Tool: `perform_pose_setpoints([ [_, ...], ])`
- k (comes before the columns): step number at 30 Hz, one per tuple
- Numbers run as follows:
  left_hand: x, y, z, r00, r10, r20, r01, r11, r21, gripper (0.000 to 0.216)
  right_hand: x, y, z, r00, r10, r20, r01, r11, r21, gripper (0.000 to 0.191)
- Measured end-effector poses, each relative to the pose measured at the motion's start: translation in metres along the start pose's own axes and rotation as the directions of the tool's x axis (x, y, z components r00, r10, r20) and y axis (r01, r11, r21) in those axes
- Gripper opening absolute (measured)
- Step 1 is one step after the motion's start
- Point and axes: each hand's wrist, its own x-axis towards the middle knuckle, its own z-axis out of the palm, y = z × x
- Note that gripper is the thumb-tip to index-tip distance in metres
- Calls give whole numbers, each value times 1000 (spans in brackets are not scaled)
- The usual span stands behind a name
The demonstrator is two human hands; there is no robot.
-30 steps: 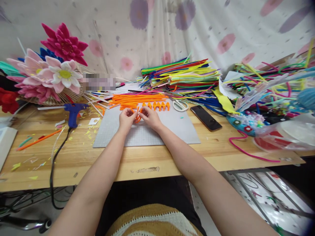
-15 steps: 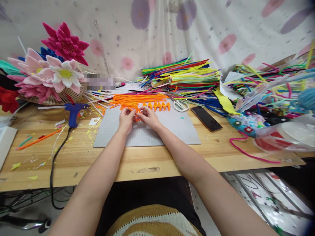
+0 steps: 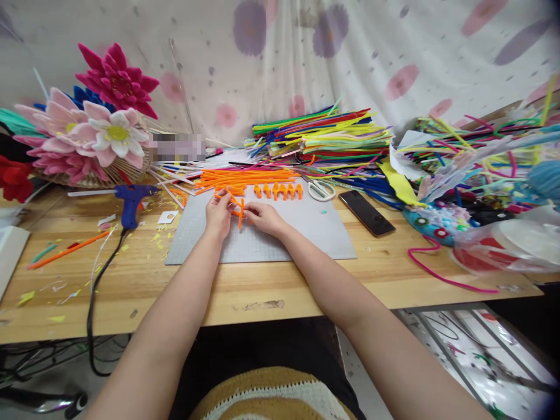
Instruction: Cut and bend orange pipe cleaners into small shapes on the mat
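Both my hands rest on a grey cutting mat [image 3: 301, 233] at the middle of a wooden table. My left hand [image 3: 218, 213] and my right hand [image 3: 261, 217] are closed on the two ends of one bent orange pipe cleaner [image 3: 240, 211] between them. Just beyond my fingers lies a pile of straight orange pipe cleaners [image 3: 245, 177]. To its right stands a row of several small folded orange pieces [image 3: 280, 191].
White scissors [image 3: 321, 189] and a black phone [image 3: 366, 212] lie right of the mat. A blue glue gun [image 3: 130, 199] with a black cord lies to the left. Felt flowers [image 3: 94, 125] stand at the back left. Heaps of coloured pipe cleaners [image 3: 324, 137] fill the back and right.
My hands have drawn slightly apart and lowered toward the mat. The orange pipe cleaner between them, a small loop before, now hangs more opened out.
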Motion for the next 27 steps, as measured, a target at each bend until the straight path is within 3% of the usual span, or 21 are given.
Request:
perform_pose_setpoints([
  [2,1,1,0,1000,-24,6,24,999,-44,12,2,-3,1,998,55,21,-58,982,179,12],
  [5,0,1,2,999,-46,27,48,996,-71,12,3,-9,1,975,204,83,-220,881,419,11],
  [8,-4,-1,4,993,-59,107,60,998,-8,18,3,-11,-2,946,295,137,-323,805,497,20],
  [12,-6,-3,5,978,-25,205,16,999,46,22,6,-9,-2,940,321,116,-332,786,522,17],
  [15,-3,-2,2,979,44,199,-55,997,50,24,8,-6,-1,944,310,113,-324,812,485,23],
  [18,2,1,-5,994,45,95,-53,995,83,26,6,-3,-2,950,272,155,-312,864,394,34],
  [22,7,8,-13,999,27,-47,-21,993,116,32,0,-4,-7,958,210,193,-244,954,176,39],
  [27,5,10,-10,995,14,-97,-11,999,40,34,-2,-17,-8,981,145,126,-130,984,-118,41],
])
